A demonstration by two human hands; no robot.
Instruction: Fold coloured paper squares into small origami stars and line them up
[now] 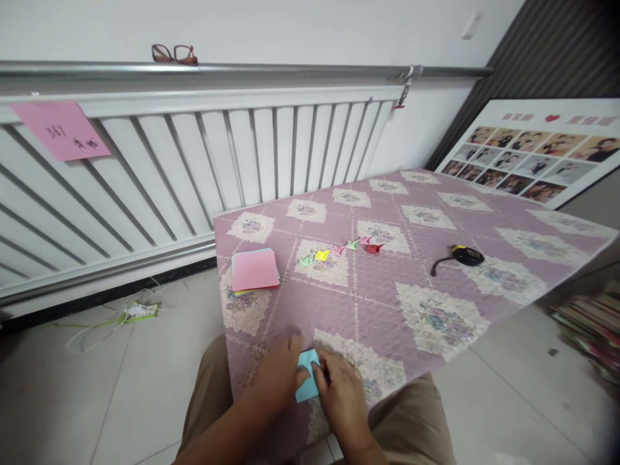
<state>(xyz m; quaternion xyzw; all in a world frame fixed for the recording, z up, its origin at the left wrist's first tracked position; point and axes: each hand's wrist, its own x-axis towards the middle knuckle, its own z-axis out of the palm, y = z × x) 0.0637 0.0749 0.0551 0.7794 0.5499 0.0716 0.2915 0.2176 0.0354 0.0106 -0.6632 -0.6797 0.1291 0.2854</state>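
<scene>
Left hand and right hand, fingers clamped on the small light-blue rectangular paper, should keep its edges aligned under even thumb pressure.

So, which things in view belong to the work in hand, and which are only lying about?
Likely part of the work:
blue paper, between the left hand and right hand
coloured paper stack
small folded papers

Apparently just lying about:
glasses on the pipe
black and yellow item
power strip on the floor
</scene>
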